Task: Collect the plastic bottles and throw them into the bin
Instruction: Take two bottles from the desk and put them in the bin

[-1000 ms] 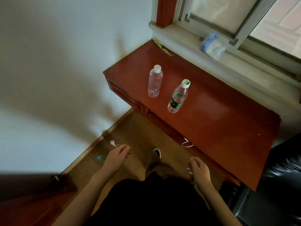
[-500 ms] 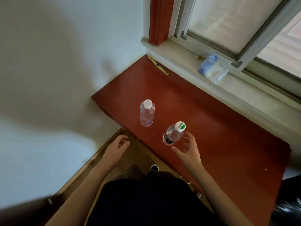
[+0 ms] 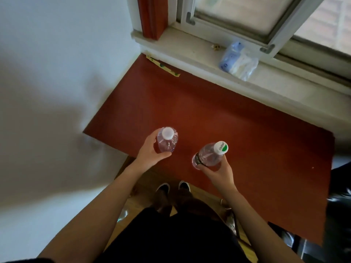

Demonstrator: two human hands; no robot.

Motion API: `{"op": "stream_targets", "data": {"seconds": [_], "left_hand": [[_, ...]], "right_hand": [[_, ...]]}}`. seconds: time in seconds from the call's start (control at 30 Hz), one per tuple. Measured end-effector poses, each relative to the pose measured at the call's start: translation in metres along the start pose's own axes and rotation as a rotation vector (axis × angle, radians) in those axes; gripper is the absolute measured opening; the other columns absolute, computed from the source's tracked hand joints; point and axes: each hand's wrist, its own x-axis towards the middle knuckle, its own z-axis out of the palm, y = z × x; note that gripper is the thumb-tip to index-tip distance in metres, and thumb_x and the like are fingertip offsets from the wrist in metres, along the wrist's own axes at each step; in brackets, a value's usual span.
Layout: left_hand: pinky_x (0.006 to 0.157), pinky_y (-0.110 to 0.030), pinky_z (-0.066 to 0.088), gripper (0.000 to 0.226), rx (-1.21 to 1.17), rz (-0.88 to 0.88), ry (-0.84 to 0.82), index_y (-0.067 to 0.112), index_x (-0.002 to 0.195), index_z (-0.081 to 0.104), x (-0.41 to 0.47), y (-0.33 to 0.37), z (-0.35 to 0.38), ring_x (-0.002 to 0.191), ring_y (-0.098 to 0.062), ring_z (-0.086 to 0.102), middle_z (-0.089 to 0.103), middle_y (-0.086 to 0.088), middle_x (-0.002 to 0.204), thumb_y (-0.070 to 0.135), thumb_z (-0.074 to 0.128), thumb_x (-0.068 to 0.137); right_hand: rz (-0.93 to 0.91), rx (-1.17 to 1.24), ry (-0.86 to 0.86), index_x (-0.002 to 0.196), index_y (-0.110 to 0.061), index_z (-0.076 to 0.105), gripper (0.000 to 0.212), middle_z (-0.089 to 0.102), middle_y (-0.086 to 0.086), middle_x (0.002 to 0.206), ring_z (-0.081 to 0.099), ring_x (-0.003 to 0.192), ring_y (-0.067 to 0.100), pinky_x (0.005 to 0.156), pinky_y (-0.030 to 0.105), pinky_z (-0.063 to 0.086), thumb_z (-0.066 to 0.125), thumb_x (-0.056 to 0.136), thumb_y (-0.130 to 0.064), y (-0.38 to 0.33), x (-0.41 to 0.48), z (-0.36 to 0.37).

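Observation:
A clear plastic bottle with a white cap [image 3: 167, 139] stands near the front left of the red-brown desk [image 3: 237, 130]. My left hand [image 3: 150, 151] is wrapped around its side. A second clear bottle with a green-and-white cap [image 3: 209, 154] leans to the right, and my right hand [image 3: 218, 170] grips its lower body from below. Whether either bottle still touches the desk cannot be told. No bin is in view.
A white wall stands close on the left. A window sill [image 3: 190, 48] runs behind the desk with a crumpled clear-blue plastic bag [image 3: 238, 61] on it. A strip of tape [image 3: 163, 66] lies at the desk's back edge. A dark object [image 3: 340, 205] sits at the right.
Both hands rose from beside my body to the desk. The right hand closed on the green-capped bottle, the left on the white-capped one. The camera came closer over the desk.

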Motion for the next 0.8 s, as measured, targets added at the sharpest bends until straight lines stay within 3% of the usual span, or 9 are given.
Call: {"op": "stream_targets", "data": {"seconds": [0.1, 0.17, 0.23, 0.33, 0.43, 0.53, 0.63, 0.73, 0.8], "left_hand": [[0.112, -0.045, 0.032, 0.086, 0.03, -0.006, -0.018, 0.033, 0.139, 0.038, 0.012, 0.001, 0.003, 0.132, -0.014, 0.043, 0.048, 0.006, 0.142, 0.037, 0.085, 0.066], [0.109, -0.04, 0.035, 0.082, 0.055, 0.026, -0.053, 0.029, 0.135, 0.044, 0.015, 0.005, 0.002, 0.128, -0.011, 0.047, 0.052, 0.008, 0.139, 0.043, 0.084, 0.065], [0.1, -0.034, 0.042, 0.066, 0.053, 0.049, -0.081, 0.031, 0.123, 0.049, 0.013, 0.014, -0.001, 0.115, -0.004, 0.055, 0.059, 0.015, 0.126, 0.048, 0.08, 0.067], [0.08, -0.024, 0.05, 0.051, -0.018, 0.067, -0.105, 0.029, 0.115, 0.052, 0.008, 0.029, -0.01, 0.095, 0.002, 0.062, 0.062, 0.018, 0.109, 0.049, 0.075, 0.073], [0.057, -0.013, 0.052, 0.034, -0.072, 0.089, -0.125, 0.03, 0.109, 0.057, 0.001, 0.039, -0.021, 0.081, -0.005, 0.07, 0.067, 0.009, 0.102, 0.047, 0.067, 0.082], [0.057, -0.016, 0.054, 0.013, -0.171, 0.055, -0.144, 0.044, 0.096, 0.061, -0.01, 0.04, -0.028, 0.081, -0.015, 0.073, 0.072, 0.003, 0.091, 0.052, 0.059, 0.085], [0.063, -0.027, 0.058, 0.024, -0.17, 0.034, -0.204, 0.04, 0.1, 0.062, -0.024, 0.028, -0.029, 0.077, -0.018, 0.073, 0.073, -0.002, 0.091, 0.058, 0.056, 0.086], [0.059, -0.024, 0.057, 0.042, -0.134, -0.015, -0.29, 0.028, 0.107, 0.059, -0.038, 0.008, -0.026, 0.072, -0.017, 0.073, 0.072, -0.006, 0.091, 0.06, 0.053, 0.081], [0.061, -0.025, 0.058, 0.044, -0.088, -0.04, -0.35, 0.027, 0.109, 0.058, -0.046, -0.006, -0.023, 0.075, -0.019, 0.073, 0.072, -0.008, 0.095, 0.06, 0.052, 0.081]], "right_hand": [[0.03, 0.078, 0.043, 0.118, -0.045, 0.055, 0.062, 0.068, -0.02, 0.108, 0.063, 0.101, -0.002, 0.082, 0.018, 0.05, 0.082, 0.063, -0.048, -0.004, 0.0, 0.0], [0.034, 0.127, 0.062, 0.106, -0.054, 0.056, 0.046, 0.069, -0.024, 0.103, 0.065, 0.095, -0.005, 0.071, 0.01, 0.051, 0.08, 0.068, -0.046, -0.008, -0.001, -0.003], [0.06, 0.184, 0.077, 0.098, -0.058, 0.056, 0.036, 0.069, -0.026, 0.102, 0.066, 0.092, -0.006, 0.066, 0.011, 0.052, 0.077, 0.07, -0.049, -0.013, -0.005, -0.007], [0.104, 0.321, 0.099, 0.095, -0.058, 0.059, 0.027, 0.073, -0.01, 0.102, 0.072, 0.088, 0.007, 0.066, 0.022, 0.058, 0.072, 0.071, -0.055, -0.016, -0.011, -0.011], [0.119, 0.402, 0.118, 0.114, -0.043, 0.059, 0.043, 0.072, 0.002, 0.107, 0.072, 0.093, 0.02, 0.077, 0.038, 0.06, 0.065, 0.075, -0.059, -0.017, -0.021, -0.014], [0.132, 0.455, 0.157, 0.115, -0.031, 0.058, 0.034, 0.07, 0.005, 0.106, 0.072, 0.091, 0.019, 0.072, 0.03, 0.059, 0.062, 0.086, -0.048, -0.014, -0.036, -0.014], [0.172, 0.476, 0.204, 0.108, -0.032, 0.058, 0.018, 0.071, 0.006, 0.101, 0.073, 0.083, 0.017, 0.065, 0.027, 0.058, 0.06, 0.092, -0.039, -0.005, -0.058, -0.008], [0.242, 0.481, 0.278, 0.111, -0.025, 0.06, 0.028, 0.073, 0.002, 0.096, 0.073, 0.079, 0.012, 0.061, 0.022, 0.057, 0.063, 0.089, -0.042, 0.015, -0.085, 0.007], [0.288, 0.48, 0.321, 0.12, -0.021, 0.059, 0.042, 0.073, -0.003, 0.1, 0.072, 0.086, 0.009, 0.068, 0.026, 0.058, 0.064, 0.087, -0.047, 0.031, -0.104, 0.017]]}}
